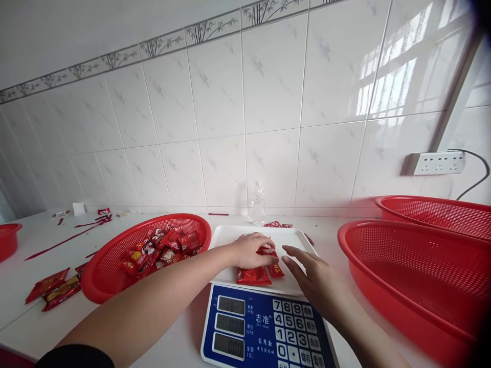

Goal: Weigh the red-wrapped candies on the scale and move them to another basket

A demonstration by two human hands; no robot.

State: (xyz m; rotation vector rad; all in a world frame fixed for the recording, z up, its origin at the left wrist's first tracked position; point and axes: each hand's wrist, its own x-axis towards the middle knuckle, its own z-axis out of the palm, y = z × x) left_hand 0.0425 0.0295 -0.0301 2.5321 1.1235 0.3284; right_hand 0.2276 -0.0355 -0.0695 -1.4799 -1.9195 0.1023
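A digital scale (264, 327) with a blue keypad panel and a white tray (291, 236) stands in front of me. Several shiny red snack packets (253, 276) lie on the tray. My left hand (253, 250) reaches over from the left, its fingers curled around the packets at the tray's middle; the fingertips are partly hidden. Just to the right, my right hand (307, 266) hovers at the tray's right edge with thumb and fingers apart, holding nothing. Left of the tray, a red perforated basket (95, 271) holds a heap of red wrapped snacks (164, 249).
Two red baskets (383, 271) stand at the right. A clear plastic bottle (258, 204) is against the tiled wall behind the tray. Loose snack packets (57, 289) and red ribbon strips (69, 236) lie at the left. A power strip (437, 163) hangs on the wall.
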